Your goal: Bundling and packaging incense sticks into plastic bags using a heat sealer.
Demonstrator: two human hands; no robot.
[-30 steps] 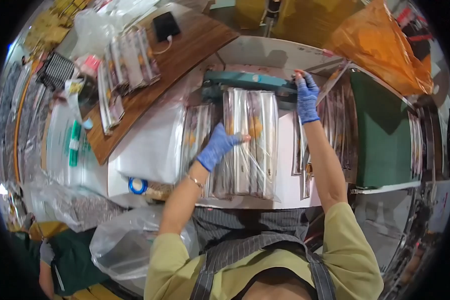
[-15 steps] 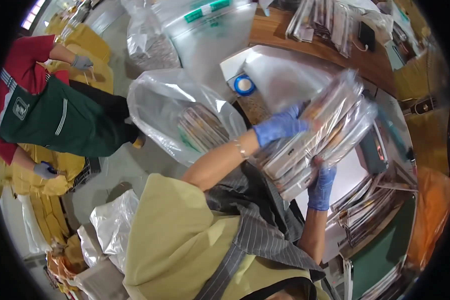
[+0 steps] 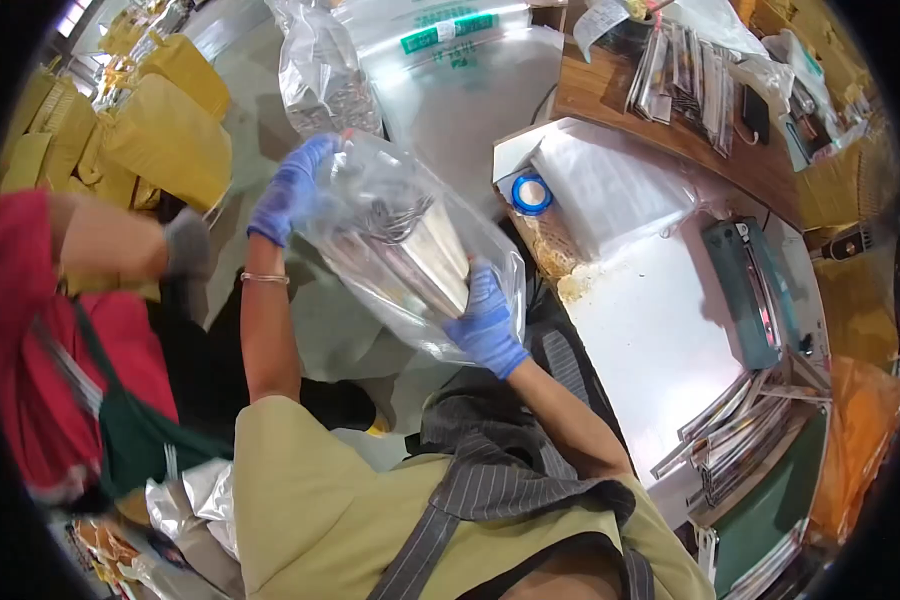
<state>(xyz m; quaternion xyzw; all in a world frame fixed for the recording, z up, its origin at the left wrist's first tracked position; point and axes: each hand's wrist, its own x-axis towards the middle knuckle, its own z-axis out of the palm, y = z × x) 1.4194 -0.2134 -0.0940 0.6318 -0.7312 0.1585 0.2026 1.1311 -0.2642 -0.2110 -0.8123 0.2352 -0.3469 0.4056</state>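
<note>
In a blue glove, my left hand (image 3: 295, 190) grips the far left rim of a large transparent plastic bag (image 3: 370, 308). My right hand (image 3: 490, 322), gloved in blue too, is closed at the near end of a bundle of flat plastic-wrapped packets (image 3: 438, 255) in the bag's mouth. The packets lie tilted, with their pale edges toward me. Plastic glare blurs their far ends, and the bag's lower contents are hard to make out.
To the right stands a white worktable (image 3: 640, 320) with a blue tape roll (image 3: 531, 194), a stack of plastic sleeves (image 3: 610, 190), a green bar-shaped sealer (image 3: 750, 290) and piled packets (image 3: 725, 440). A co-worker in a red sleeve (image 3: 20, 330) is close on my left, near yellow sacks (image 3: 165, 135).
The packet bundle has gone from over the table leftward into the bag. My left hand has moved from the bundle to the bag's rim. The co-worker has come nearer.
</note>
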